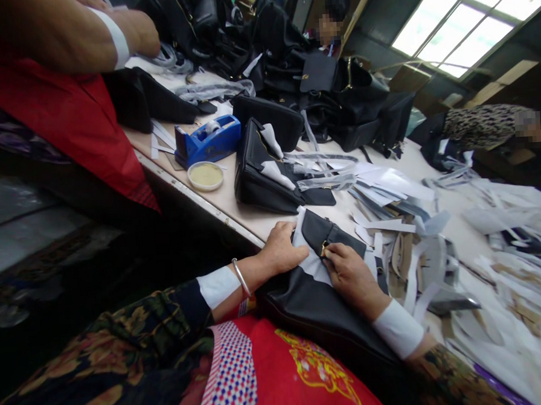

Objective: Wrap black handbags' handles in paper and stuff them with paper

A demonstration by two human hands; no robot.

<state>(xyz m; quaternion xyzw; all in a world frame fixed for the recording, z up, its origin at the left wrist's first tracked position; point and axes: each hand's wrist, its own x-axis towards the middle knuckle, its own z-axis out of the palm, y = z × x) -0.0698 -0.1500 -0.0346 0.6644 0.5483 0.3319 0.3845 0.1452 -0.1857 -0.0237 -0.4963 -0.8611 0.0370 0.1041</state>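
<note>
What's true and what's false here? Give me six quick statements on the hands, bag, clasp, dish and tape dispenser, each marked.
1. The left hand touches the bag. True.
2. The clasp is silver-coloured. False: the clasp is gold-coloured.
3. The right hand has its fingertips at the clasp. True.
4. The dish stands next to the tape dispenser. True.
5. The tape dispenser is red. False: it is blue.
6. The dish sits on the bag. False: it sits on the table.

The right hand [350,275] partly hides the clasp [324,247] on the bag [314,306]; beyond the bag, the picture's edge cuts a co-worker's arm [71,40].
</note>
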